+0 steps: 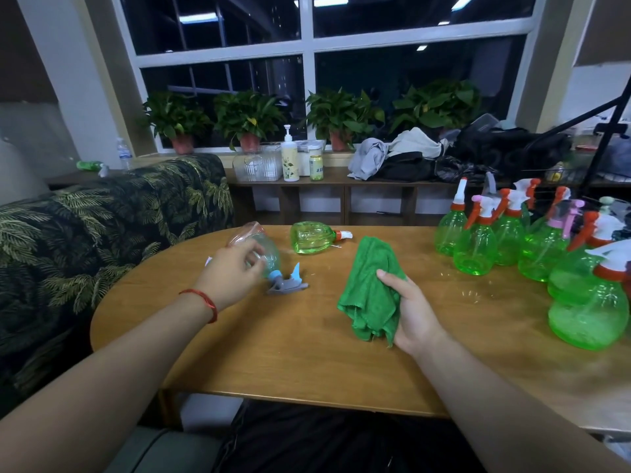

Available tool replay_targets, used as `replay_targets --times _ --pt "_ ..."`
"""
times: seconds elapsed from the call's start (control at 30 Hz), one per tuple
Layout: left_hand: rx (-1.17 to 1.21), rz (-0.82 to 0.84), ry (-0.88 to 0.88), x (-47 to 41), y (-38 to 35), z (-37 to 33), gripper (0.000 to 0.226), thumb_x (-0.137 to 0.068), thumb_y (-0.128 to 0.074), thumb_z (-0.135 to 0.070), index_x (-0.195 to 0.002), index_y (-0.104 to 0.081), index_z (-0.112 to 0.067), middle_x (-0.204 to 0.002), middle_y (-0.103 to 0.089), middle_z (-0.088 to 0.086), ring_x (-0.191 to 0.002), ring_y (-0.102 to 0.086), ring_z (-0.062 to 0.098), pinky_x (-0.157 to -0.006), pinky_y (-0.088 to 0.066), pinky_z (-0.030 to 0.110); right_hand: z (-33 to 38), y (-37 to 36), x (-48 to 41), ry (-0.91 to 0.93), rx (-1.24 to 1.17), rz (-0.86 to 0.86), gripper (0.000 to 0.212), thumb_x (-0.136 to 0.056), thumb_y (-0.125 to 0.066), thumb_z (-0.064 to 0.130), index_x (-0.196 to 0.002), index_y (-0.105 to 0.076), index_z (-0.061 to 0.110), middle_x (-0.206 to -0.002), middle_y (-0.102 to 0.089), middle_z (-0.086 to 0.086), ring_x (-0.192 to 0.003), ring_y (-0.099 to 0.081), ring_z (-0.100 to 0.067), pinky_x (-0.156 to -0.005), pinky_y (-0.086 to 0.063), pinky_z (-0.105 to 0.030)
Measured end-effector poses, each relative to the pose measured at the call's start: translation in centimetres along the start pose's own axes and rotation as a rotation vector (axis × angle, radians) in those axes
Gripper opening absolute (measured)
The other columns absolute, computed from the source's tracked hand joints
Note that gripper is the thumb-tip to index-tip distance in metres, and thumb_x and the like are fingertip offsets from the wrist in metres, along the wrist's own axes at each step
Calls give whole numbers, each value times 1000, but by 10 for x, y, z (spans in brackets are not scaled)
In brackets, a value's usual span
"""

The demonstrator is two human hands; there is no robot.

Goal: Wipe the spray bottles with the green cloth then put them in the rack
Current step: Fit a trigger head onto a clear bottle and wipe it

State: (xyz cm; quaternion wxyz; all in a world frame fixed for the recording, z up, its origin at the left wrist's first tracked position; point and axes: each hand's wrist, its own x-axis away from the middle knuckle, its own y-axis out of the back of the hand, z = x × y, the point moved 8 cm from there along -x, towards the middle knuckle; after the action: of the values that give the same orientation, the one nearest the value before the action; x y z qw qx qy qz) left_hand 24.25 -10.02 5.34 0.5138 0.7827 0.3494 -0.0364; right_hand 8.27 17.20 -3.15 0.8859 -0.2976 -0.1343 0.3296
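Note:
My right hand (pixel 411 310) holds the crumpled green cloth (pixel 370 288) over the middle of the wooden table (pixel 307 353). My left hand (pixel 232 274) rests on a pale teal spray bottle (pixel 268 256) lying on its side, its grey and blue trigger head pointing toward me; the fingers curl over its body. A green spray bottle (pixel 312 237) with a white and orange nozzle lies on its side farther back. Several green spray bottles (pixel 505 240) with orange, white and pink triggers stand upright at the table's right end. No rack is identifiable in view.
A leaf-patterned sofa (pixel 102 227) flanks the table's left. Behind runs a low wooden shelf (pixel 341 186) with a pump bottle, a clear container and piled clothes. Potted plants (pixel 249 121) line the windowsill. A black stand (pixel 607 131) rises at the far right.

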Motion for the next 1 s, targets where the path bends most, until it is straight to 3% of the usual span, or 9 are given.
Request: replay_targets --times 0.1,0.2,0.33,0.5,0.67,0.77,0.83,0.9,1.0 --pt "-257 65 -30 -16 2 7 51 -94 -64 -17 -142 -53 -27 -134 -57 -3 -127 -52 24 -104 -51 46 0 0 0 -6 18 -5 59 -88 -76 20 -143 -61 9 -133 -72 -21 -121 -71 -42 -99 -58 -60" --pt "-217 201 142 -30 -9 36 77 -89 -70 -21 -157 -35 -32 -144 -52 3 -131 -50 28 -104 -52 47 -1 0 1 -14 19 -6 56 -90 -76 19 -143 -61 10 -132 -73 -20 -119 -72 -42 -95 -60 -59" --pt "18 136 281 -40 -14 60 70 -88 -75 -32 -149 -41 -33 -129 -65 -3 -104 -68 18 -85 -59 39 -2 1 0 -23 24 -1 52 -92 -74 17 -143 -61 11 -132 -73 -20 -120 -72 -42 -99 -58 -61" --pt "39 8 287 -33 -2 60 30 -103 -52 -20 -133 -56 -24 -116 -66 3 -92 -67 20 -72 -54 38 -1 -3 4 -19 34 13 49 -93 -72 14 -140 -62 7 -130 -73 -22 -119 -72 -43 -98 -59 -60" --pt "353 341 278 -22 -28 53 72 -95 -77 -36 -155 -37 -35 -136 -60 -10 -119 -61 13 -97 -48 36 -1 -1 3 -17 43 -2 52 -91 -74 16 -141 -62 9 -130 -73 -22 -119 -72 -43 -101 -57 -63" --pt "243 243 283 -25 -31 61 93 -77 -94 -44 -149 -37 -27 -119 -63 -18 -110 -64 5 -110 -48 42 -1 0 3 -13 59 -3 56 -87 -76 18 -140 -62 9 -129 -74 -21 -118 -72 -43 -102 -56 -66" --pt "141 205 270 -30 -31 63 112 -66 -99 -49 -155 -34 -28 -132 -59 -8 -123 -61 15 -114 -47 45 0 -1 3 -6 63 -2 56 -87 -76 17 -140 -62 9 -129 -74 -21 -118 -72 -43 -102 -56 -66" --pt "40 241 242 -33 -33 59 123 -64 -99 -45 -163 -26 -35 -151 -45 4 -135 -52 26 -113 -46 43 0 -1 3 -6 60 0 57 -87 -76 18 -141 -62 9 -130 -73 -22 -119 -72 -43 -102 -56 -65" --pt "81 255 251 -39 -37 57 124 -67 -99 -29 -165 -23 -33 -156 -45 7 -124 -59 24 -96 -49 32 1 -1 3 -6 70 10 53 -90 -75 18 -141 -63 10 -130 -74 -20 -119 -72 -42 -104 -54 -65"
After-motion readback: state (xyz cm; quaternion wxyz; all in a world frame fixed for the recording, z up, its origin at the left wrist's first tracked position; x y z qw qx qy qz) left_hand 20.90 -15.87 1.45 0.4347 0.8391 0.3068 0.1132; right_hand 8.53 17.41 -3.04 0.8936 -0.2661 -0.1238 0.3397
